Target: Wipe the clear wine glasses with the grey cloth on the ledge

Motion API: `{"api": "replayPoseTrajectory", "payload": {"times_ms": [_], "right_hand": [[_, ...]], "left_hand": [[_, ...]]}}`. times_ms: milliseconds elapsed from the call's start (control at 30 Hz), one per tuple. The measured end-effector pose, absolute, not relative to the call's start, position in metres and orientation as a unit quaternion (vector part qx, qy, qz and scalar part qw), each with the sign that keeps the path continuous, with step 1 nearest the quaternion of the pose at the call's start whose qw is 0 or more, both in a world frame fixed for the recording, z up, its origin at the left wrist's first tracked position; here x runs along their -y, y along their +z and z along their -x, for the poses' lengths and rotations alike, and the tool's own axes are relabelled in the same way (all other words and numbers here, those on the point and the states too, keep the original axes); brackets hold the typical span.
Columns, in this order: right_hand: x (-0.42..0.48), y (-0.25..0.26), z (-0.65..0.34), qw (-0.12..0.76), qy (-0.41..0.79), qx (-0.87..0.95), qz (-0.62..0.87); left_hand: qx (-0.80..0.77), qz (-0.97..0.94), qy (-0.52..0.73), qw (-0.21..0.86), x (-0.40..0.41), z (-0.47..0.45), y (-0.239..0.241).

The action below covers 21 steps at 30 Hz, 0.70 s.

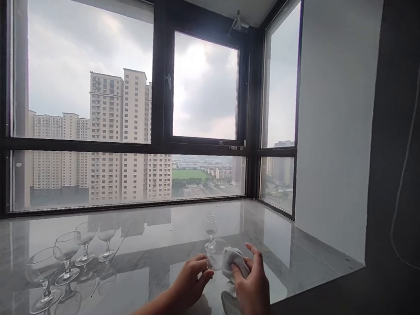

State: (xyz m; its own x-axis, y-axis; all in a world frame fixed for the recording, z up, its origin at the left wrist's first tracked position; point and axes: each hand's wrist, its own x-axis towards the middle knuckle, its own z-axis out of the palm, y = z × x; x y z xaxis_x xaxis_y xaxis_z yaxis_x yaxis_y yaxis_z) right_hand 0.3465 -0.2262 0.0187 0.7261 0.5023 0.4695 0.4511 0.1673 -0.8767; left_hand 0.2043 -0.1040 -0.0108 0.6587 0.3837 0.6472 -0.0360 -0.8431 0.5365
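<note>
Above the sill, near its front edge, a clear stemmed glass (216, 253) is tilted on its side between my hands. My left hand (191, 280) is closed around its stem end, fingers curled. My right hand (253, 283) grips a white cloth (232, 262) and presses it against the bowl of the glass; the index finger sticks up. The cloth covers part of the rim. Just behind them another stemmed glass (211, 226) stands upright, partly overlapped by the held one.
Several stemmed glasses (67, 250) stand upright in a slanting row at the left of the glossy marble sill (133, 277). Dark-framed windows (199, 149) rise behind it. A white wall (335, 137) bounds the right side, and a beaded cord (400, 199) hangs beyond.
</note>
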Motion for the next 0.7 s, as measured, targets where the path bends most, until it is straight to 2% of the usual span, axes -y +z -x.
{"api": "replayPoseTrajectory", "payload": {"times_ms": [233,333,400,500,700], "right_hand": [[0.219,-0.012,-0.328,0.674,0.088,0.399,0.615],[0.228,-0.013,-0.333,0.67,0.083,0.375,0.635],[0.233,-0.01,-0.338,0.671,0.066,0.363,0.643],[0.232,-0.006,-0.342,0.672,0.066,0.364,0.641],[0.223,-0.004,-0.343,0.668,0.076,0.391,0.628]], "left_hand": [[-0.178,-0.825,0.392,0.365,0.09,-0.21,-0.021],[-0.212,-0.808,0.348,0.426,0.08,-0.216,-0.03],[-0.226,-0.807,0.339,0.428,0.074,-0.22,-0.033],[-0.234,-0.832,0.339,0.372,0.068,-0.228,-0.034],[-0.29,-0.887,0.322,0.162,0.062,-0.239,-0.02]]}}
